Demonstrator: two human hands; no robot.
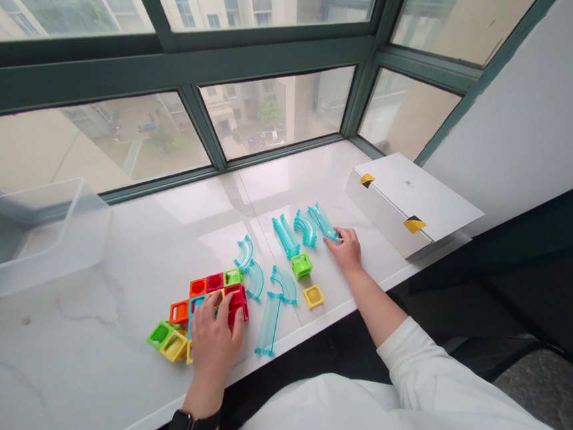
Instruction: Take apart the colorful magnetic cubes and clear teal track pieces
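Observation:
My left hand (217, 338) lies over a cluster of hollow plastic cube blocks, its fingers apart and touching their tops. A red block (237, 298) shows beside its thumb and index finger; orange (179, 312), green (160, 334) and yellow (175, 345) ones sit to its left. The palm hides part of the cluster. At the far right of the loose pieces, my right hand (346, 250) pinches the near end of a clear blue straight track piece (322, 221) between thumb and fingers. Left of it lie a curved blue track piece (306, 227) and another straight one (286, 236).
More clear blue track pieces (268, 323) lie between my hands, with a green cube (302, 266) and a yellow block (314, 296). A white box (420, 196) stands at the right by the wall. A translucent bin (73, 240) sits far left. Windows line the back.

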